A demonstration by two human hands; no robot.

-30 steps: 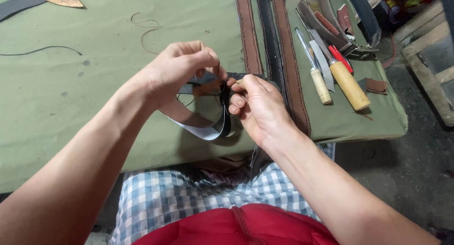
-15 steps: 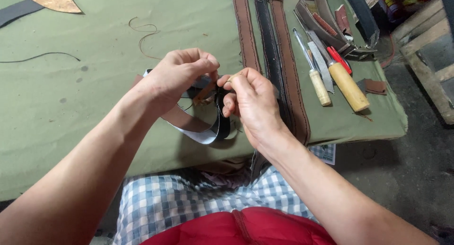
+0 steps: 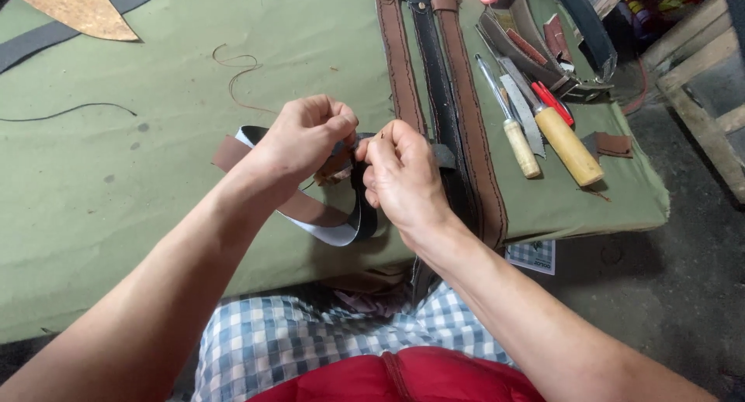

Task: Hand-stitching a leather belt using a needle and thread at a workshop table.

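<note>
Head view. Left hand (image 3: pixel 306 138) and right hand (image 3: pixel 400 177) knuckle to knuckle just left of the three stitched belts (image 3: pixel 438 84), both over the looped strap (image 3: pixel 334 230): brown outside, pale inside, curling down toward the near edge of the desk (image 3: pixel 155 216).

Left grip pressed together, pinching the strap's upper run. Right grip curled tight at the join, thumb against forefinger. Possibly pinching a needle or thread there, but too small to tell.

Compared with a second ago, little moved. Hands still locked at the same spot on the strap, the right fist turned slightly more upright, the loop the same shape. Likely fine, repeated work at one point rather than travel along the strap.

Edges and room:
- Right of the belts: a pale-handled awl (image 3: pixel 520 146), a thick wooden handle (image 3: pixel 570 146) and a red-handled tool (image 3: pixel 552 103) lying close together, near the right hand but apart from it.
- Beyond them: a small brown scrap (image 3: pixel 613 143) by the desk's right edge.
- Left of the belts: broad bare green cloth, crossed only by loose brown thread (image 3: pixel 240 64), with a tan offcut (image 3: pixel 77 10) far off at the corner.
- Below the belts: the desk edge just under the loop, then a checked lap (image 3: pixel 310 332).
</note>
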